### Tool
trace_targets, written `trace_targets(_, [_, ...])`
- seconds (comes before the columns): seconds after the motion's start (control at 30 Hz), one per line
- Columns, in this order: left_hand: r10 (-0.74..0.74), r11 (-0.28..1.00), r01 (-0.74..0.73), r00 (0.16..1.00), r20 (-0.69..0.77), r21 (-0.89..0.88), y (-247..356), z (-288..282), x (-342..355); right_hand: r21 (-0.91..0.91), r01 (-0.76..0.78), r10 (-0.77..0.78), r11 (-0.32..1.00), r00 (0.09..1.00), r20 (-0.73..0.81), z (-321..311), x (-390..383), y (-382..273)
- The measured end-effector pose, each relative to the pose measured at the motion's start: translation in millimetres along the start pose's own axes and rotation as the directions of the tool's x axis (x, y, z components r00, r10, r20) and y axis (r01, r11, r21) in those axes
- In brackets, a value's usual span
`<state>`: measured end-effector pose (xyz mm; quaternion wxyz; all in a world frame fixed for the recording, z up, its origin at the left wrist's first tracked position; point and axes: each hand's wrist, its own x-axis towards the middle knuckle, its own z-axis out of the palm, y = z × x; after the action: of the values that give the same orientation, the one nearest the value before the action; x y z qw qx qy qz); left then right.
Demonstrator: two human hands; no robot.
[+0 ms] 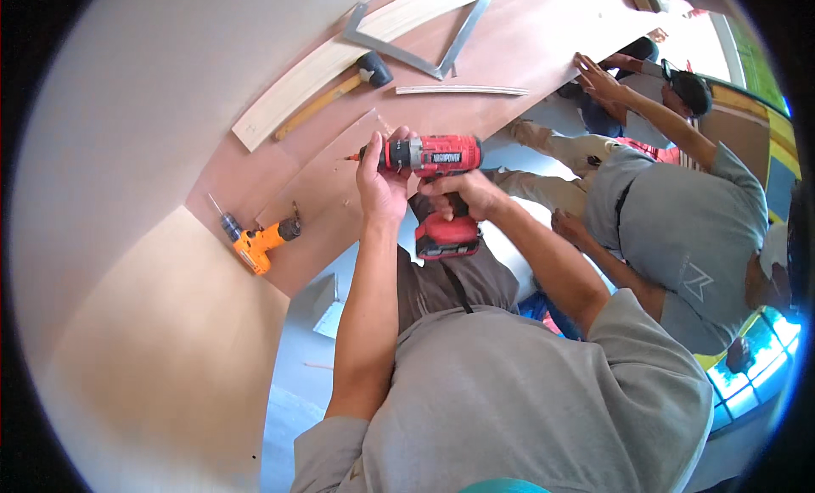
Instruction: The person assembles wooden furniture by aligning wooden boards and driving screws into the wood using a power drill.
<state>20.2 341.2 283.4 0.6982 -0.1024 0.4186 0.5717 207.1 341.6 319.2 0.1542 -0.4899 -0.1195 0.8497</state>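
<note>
Shared with at least two co-workers [671,221] at right: a brightly lit room. Nearer, a broad pinkish wooden counter [518,52], strewn with a long pale board [293,90], angled metal frame [395,52], black-headed mallet [331,94] and yellow drill [259,243]. Beside the counter's edge, in front of the body, a red drill [450,154], grasped by the handle in the right hand [465,194] and cupped round the chuck [396,154] by the left hand [382,179]. Best to steady the handle, leave the trigger alone with fingers at the chuck, and check for a straight, tight bit [351,158].
</note>
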Motion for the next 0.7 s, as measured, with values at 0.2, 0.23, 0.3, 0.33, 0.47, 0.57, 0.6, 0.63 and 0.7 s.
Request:
trace_targets(0.2, [-0.109,0.914,0.024,0.976,0.189,0.405,17,-3,-53,0.417,-0.063,-0.011,0.907,0.985,0.173,24,-42,45])
trace_targets(0.23, [-0.146,0.853,0.030,0.972,0.183,0.521,17,-21,-63,0.435,-0.024,-0.039,0.900,0.990,0.136,31,-49,49])
trace_targets(0.3, [-0.218,0.841,0.086,0.957,0.190,0.534,25,-35,-91,0.450,0.064,-0.123,0.891,0.987,0.101,33,-58,52])
trace_targets(0.33, [-0.281,0.834,0.147,0.943,0.179,0.532,30,-41,-105,0.449,0.088,-0.150,0.889,0.983,0.105,36,-66,51])
trace_targets(0.47, [-0.351,0.783,0.143,0.905,0.240,0.605,36,-36,-131,0.379,0.213,-0.227,0.901,0.974,-0.007,36,-99,56])
trace_targets(0.57, [-0.296,0.814,0.104,0.921,0.253,0.571,46,-30,-121,0.422,0.166,-0.180,0.891,0.984,-0.008,40,-89,78])
trace_targets(0.6, [-0.243,0.802,0.003,0.915,0.321,0.598,61,-6,-139,0.295,0.211,-0.200,0.932,0.978,-0.066,59,-97,74])
trace_targets(0.63, [-0.168,0.855,-0.032,0.927,0.335,0.517,72,-20,-135,0.237,0.205,-0.191,0.950,0.978,-0.080,83,-95,79])
trace_targets(0.7, [-0.131,0.944,0.016,0.935,0.330,0.330,83,16,-143,0.146,0.369,-0.364,0.918,0.929,-0.060,108,-123,76])
